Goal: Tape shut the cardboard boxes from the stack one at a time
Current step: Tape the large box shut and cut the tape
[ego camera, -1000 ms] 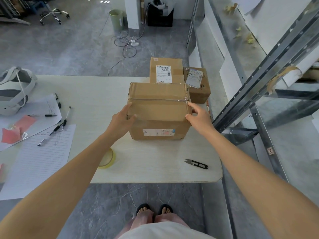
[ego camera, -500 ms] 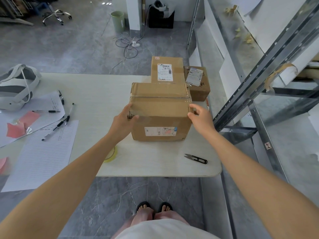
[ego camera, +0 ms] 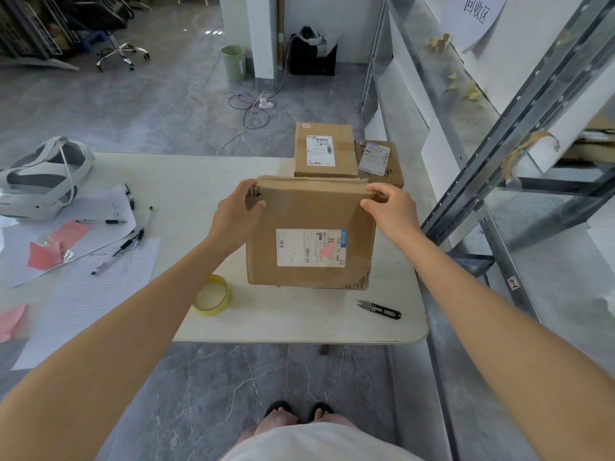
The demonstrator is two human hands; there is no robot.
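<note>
A large cardboard box [ego camera: 312,211] with a white shipping label facing me stands on the white table [ego camera: 266,321], tipped toward me. My left hand [ego camera: 236,214] grips its upper left corner and my right hand [ego camera: 392,207] grips its upper right corner. Behind it sit two smaller boxes, one with a barcode label [ego camera: 322,151] and a lower one [ego camera: 379,164] to its right. A roll of clear yellowish tape [ego camera: 213,296] lies on the table under my left forearm. Small black snips [ego camera: 379,309] lie near the front right edge.
Papers [ego camera: 90,291], pens [ego camera: 126,244], pink scraps and a white headset [ego camera: 40,181] cover the table's left side. A metal shelving frame [ego camera: 499,154] stands close on the right. Cables [ego camera: 253,108], a bin and a chair are on the floor beyond.
Both hands have rolled the large box toward me, so the labelled face that pointed at me now faces up. My hands slid from its sides up to the far top corners.
</note>
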